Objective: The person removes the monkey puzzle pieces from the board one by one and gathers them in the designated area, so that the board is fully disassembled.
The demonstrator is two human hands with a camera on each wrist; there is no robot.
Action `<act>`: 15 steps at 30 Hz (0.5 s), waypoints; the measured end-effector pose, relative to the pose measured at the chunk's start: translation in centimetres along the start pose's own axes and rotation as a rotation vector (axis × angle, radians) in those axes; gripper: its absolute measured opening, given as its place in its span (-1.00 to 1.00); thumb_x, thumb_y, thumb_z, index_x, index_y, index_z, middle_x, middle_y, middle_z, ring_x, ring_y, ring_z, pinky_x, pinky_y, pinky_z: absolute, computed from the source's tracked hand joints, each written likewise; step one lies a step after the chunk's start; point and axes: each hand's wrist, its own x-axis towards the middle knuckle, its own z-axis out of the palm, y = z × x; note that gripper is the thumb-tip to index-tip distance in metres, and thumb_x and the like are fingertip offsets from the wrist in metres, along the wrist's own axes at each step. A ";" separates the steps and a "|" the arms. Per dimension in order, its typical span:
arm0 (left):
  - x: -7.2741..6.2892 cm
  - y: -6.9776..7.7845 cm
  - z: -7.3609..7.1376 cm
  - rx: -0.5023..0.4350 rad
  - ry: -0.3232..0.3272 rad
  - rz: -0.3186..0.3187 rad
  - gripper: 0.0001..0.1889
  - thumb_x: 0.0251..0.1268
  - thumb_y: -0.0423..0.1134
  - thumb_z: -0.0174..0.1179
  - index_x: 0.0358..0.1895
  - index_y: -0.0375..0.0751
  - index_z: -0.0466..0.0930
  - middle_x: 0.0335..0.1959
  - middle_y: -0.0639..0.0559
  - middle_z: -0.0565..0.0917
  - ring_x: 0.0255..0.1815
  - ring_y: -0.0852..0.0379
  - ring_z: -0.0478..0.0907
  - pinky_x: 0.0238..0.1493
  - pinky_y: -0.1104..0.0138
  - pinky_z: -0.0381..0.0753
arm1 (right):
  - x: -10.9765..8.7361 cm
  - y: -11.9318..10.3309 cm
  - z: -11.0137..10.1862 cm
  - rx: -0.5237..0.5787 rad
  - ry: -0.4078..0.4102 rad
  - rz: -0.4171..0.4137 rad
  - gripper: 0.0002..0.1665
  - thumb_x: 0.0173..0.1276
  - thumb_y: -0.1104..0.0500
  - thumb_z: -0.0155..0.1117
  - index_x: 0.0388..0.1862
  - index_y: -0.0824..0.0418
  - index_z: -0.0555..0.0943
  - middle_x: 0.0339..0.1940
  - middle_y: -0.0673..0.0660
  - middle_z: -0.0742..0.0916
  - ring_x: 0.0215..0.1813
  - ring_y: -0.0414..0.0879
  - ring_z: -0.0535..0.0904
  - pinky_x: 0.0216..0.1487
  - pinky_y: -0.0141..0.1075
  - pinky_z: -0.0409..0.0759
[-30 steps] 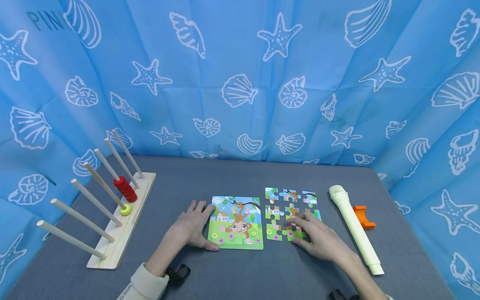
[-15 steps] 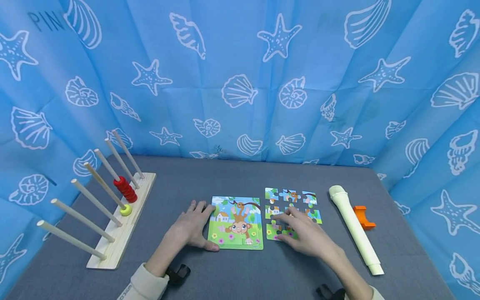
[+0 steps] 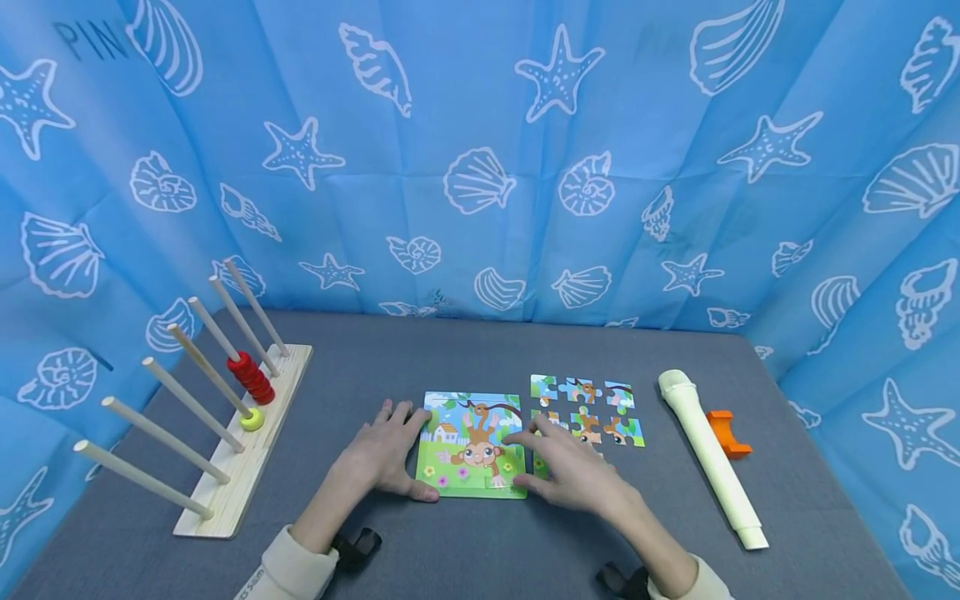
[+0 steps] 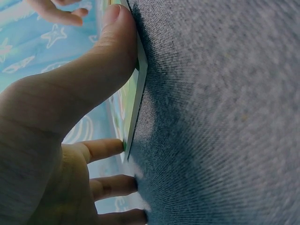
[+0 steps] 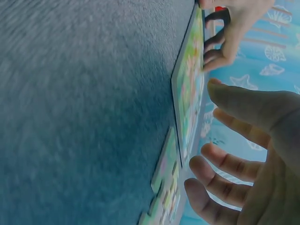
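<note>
A square monkey puzzle board [image 3: 465, 458] lies flat on the table. My left hand [image 3: 386, 454] rests at its left side, thumb at the lower left corner. In the left wrist view the index finger [image 4: 108, 149] touches the board's edge, and the other visible fingers are spread straight onto the cloth. Over the board's right edge hovers my right hand [image 3: 566, 467], fingers loosely bent. Its fingers [image 5: 220, 183] hold nothing in the right wrist view. Loose jigsaw pieces [image 3: 585, 425] lie in rows right of the board; the right hand covers some of the nearest ones.
A wooden peg stand [image 3: 258, 450] with red rings [image 3: 251, 379] and a yellow ring [image 3: 252, 419] stands at the left. To the right lie a pale green toy microphone [image 3: 712, 458] and an orange curved block [image 3: 727, 435]. A blue shell-print curtain [image 3: 480, 250] hangs behind the table.
My right hand has moved left from the loose pieces to the board's right edge, uncovering the middle-row pieces. The left hand has stayed in place.
</note>
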 end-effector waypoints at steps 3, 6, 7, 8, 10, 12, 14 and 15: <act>0.1 0.0 0.1 -0.004 -0.002 -0.002 0.18 -0.20 0.38 0.57 0.53 -0.08 0.27 0.54 -0.32 0.27 0.59 -0.51 0.12 0.35 -0.42 0.35 | 0.3 -0.1 0.3 -0.008 -0.020 -0.001 -0.42 0.31 0.03 0.50 0.29 0.10 0.63 0.00 0.08 0.59 -0.27 -0.23 0.34 -0.35 -0.40 0.30; 0.2 0.0 0.1 -0.005 -0.005 -0.008 0.18 -0.20 0.38 0.57 0.54 -0.06 0.26 0.54 -0.31 0.26 0.59 -0.50 0.11 0.37 -0.40 0.34 | 0.5 -0.3 0.6 -0.011 -0.028 -0.001 -0.41 0.31 0.01 0.50 0.30 0.10 0.63 -0.01 0.07 0.59 -0.27 -0.21 0.34 -0.36 -0.40 0.29; 0.1 0.0 0.1 -0.005 -0.005 -0.008 0.19 -0.20 0.38 0.57 0.54 -0.07 0.26 0.54 -0.31 0.26 0.59 -0.50 0.12 0.36 -0.40 0.34 | 0.6 -0.4 0.6 -0.008 -0.031 0.001 -0.41 0.30 0.01 0.50 0.29 0.09 0.64 -0.01 0.06 0.59 -0.27 -0.21 0.34 -0.39 -0.40 0.29; 0.1 0.0 0.1 -0.005 -0.005 -0.008 0.19 -0.20 0.38 0.57 0.54 -0.07 0.26 0.54 -0.32 0.27 0.59 -0.50 0.12 0.36 -0.41 0.34 | 0.6 -0.5 0.7 -0.005 -0.035 0.002 -0.41 0.30 0.01 0.51 0.29 0.08 0.64 -0.02 0.06 0.59 -0.27 -0.21 0.34 -0.40 -0.41 0.29; 0.1 0.0 0.1 -0.004 -0.004 -0.006 0.20 -0.21 0.38 0.57 0.54 -0.08 0.25 0.54 -0.32 0.27 0.59 -0.51 0.12 0.36 -0.41 0.35 | 0.8 -0.7 0.9 -0.002 -0.047 0.006 -0.41 0.29 0.00 0.51 0.29 0.05 0.64 -0.02 0.06 0.58 -0.25 -0.21 0.34 -0.43 -0.41 0.27; 0.1 0.0 0.0 -0.002 -0.003 -0.004 0.20 -0.21 0.38 0.57 0.54 -0.09 0.25 0.54 -0.32 0.27 0.59 -0.51 0.12 0.35 -0.41 0.35 | 0.9 -0.9 1.1 0.005 -0.062 0.008 -0.40 0.28 -0.03 0.52 0.29 0.04 0.64 -0.02 0.05 0.56 -0.25 -0.20 0.34 -0.45 -0.41 0.26; 0.1 0.0 0.0 -0.001 -0.002 -0.002 0.20 -0.20 0.38 0.57 0.54 -0.09 0.25 0.54 -0.32 0.27 0.59 -0.51 0.12 0.35 -0.42 0.35 | 1.1 -1.1 1.4 0.004 -0.080 0.015 -0.37 0.27 -0.06 0.53 0.31 0.02 0.63 0.00 0.05 0.54 -0.24 -0.19 0.33 -0.45 -0.39 0.25; 0.1 0.0 0.0 -0.001 -0.001 -0.002 0.20 -0.20 0.38 0.57 0.54 -0.09 0.25 0.54 -0.33 0.27 0.58 -0.51 0.13 0.35 -0.41 0.35 | 1.1 -1.2 1.5 0.001 -0.088 0.019 -0.36 0.26 -0.07 0.54 0.31 0.01 0.63 0.02 0.06 0.54 -0.23 -0.18 0.33 -0.45 -0.39 0.25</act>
